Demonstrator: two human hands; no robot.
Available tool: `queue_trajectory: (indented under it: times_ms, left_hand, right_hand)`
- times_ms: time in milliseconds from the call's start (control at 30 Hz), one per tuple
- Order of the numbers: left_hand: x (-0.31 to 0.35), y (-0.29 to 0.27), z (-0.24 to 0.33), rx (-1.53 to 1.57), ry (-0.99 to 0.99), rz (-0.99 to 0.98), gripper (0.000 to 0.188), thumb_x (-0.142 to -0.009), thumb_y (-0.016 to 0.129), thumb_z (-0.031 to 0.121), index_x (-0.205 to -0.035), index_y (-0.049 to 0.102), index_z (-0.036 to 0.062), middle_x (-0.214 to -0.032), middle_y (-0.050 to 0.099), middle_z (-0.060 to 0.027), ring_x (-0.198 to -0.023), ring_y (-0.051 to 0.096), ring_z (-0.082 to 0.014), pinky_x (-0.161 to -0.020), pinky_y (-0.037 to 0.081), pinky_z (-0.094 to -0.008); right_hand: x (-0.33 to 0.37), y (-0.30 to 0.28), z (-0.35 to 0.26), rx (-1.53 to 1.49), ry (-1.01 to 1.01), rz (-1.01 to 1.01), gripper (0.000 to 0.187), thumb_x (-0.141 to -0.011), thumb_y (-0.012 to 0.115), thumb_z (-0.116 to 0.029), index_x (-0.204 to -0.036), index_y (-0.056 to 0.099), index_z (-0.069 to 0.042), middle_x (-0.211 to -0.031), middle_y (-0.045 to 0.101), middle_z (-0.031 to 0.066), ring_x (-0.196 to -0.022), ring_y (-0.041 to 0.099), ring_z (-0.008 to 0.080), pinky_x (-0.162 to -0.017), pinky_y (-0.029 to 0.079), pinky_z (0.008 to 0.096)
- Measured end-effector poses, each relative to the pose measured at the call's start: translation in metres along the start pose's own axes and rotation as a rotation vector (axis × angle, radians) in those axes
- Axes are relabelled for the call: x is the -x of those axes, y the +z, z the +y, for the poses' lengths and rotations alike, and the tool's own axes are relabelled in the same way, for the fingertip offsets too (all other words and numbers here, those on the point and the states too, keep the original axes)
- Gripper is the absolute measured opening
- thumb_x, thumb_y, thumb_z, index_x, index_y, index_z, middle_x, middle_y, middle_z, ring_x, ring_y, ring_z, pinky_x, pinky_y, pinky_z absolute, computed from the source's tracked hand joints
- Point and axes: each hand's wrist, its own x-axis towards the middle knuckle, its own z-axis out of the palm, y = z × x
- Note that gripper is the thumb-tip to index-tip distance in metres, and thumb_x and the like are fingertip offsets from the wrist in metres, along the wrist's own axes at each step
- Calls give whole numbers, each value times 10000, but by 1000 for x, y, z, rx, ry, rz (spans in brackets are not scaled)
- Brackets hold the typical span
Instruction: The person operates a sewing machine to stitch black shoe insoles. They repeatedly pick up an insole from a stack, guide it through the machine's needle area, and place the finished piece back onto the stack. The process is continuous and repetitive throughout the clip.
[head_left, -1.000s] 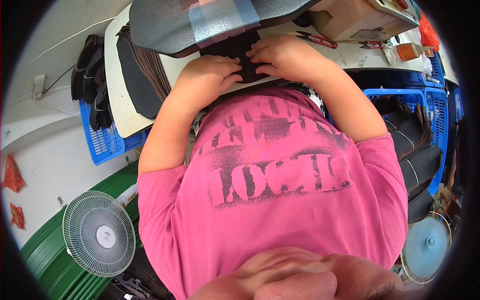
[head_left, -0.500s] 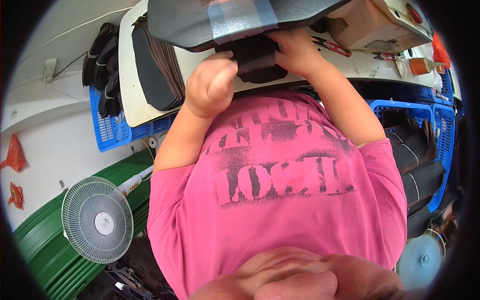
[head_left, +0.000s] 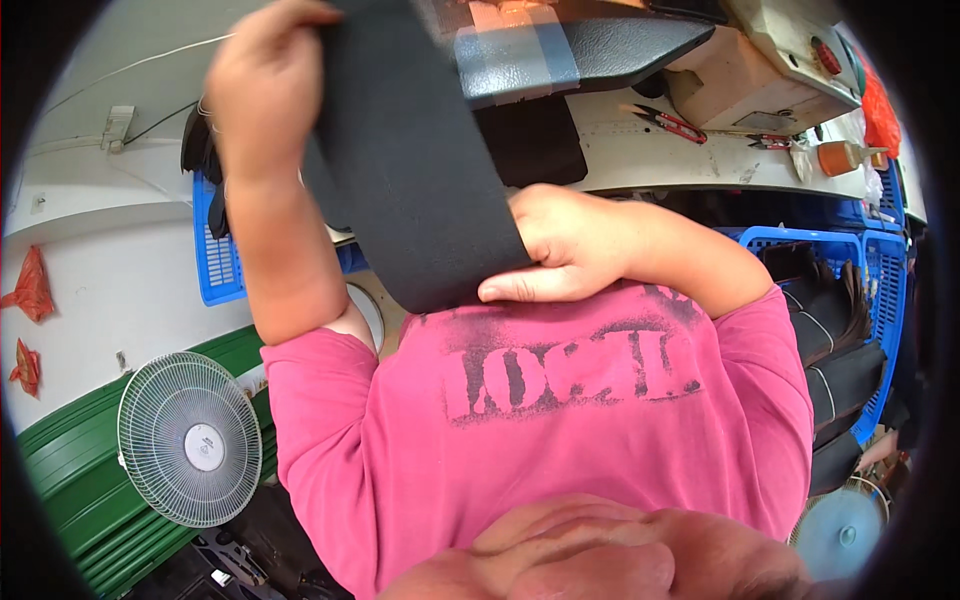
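Observation:
A long, flat black panel of bendable sheet material [head_left: 410, 170] stretches from the top of the view down to my chest, bowing at its lower end. My left hand [head_left: 268, 95] is raised and closed on its upper left edge. Lower down, my right hand [head_left: 565, 245] grips the right edge, fingers curled over it and thumb extended. Behind the panel, another dark piece [head_left: 535, 140] lies on the pale worktable [head_left: 640, 160], partly under a dark metal machine [head_left: 610, 50] with tape across it.
Red-handled thread snips [head_left: 670, 125] lie right of the machine, near a beige machine housing [head_left: 770, 80] and an orange-brown container [head_left: 838, 158]. Blue crates stand at the left [head_left: 220, 260] and right [head_left: 800, 208]; the right one holds tied dark bundles [head_left: 815, 330]. A fan [head_left: 200, 440] stands lower left.
Both hands have left the dark piece at the machine. My left hand rose up and left, my right hand came nearer my chest, and the long black panel is now between them.

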Motion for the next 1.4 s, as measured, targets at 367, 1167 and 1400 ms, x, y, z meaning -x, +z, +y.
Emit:
queue_trajectory:
  times_ms: [367, 1167, 1400]
  left_hand:
    - [-12, 55, 31, -176, 446, -275, 205, -802, 547, 77, -943, 694, 58, -871, 671, -155, -862, 635, -311, -806, 509, -385]
    - [-8, 73, 47, -347, 340, -325, 340, -865, 624, 316, -1110, 685, 88, -1097, 666, -149, -1024, 611, -321, -920, 456, -382]
    - [-8, 76, 49, -344, 235, -384, 371, -896, 600, 355, -1163, 663, 105, -1200, 600, -224, -1202, 523, -347, -985, 413, -359]
  right_hand:
    - [27, 0, -2, -174, -45, 184, 158, -887, 606, -119, -905, 621, 37, -802, 641, 168, -710, 613, 277, -670, 490, 344]
    - [46, 0, 5, -285, 30, 281, 210, -893, 618, -158, -810, 595, 33, -724, 599, 105, -675, 573, 198, -654, 477, 319]
    - [53, -5, 2, -253, -57, 374, 170, -890, 606, -128, -877, 596, 42, -792, 616, 119, -730, 583, 202, -691, 479, 318]
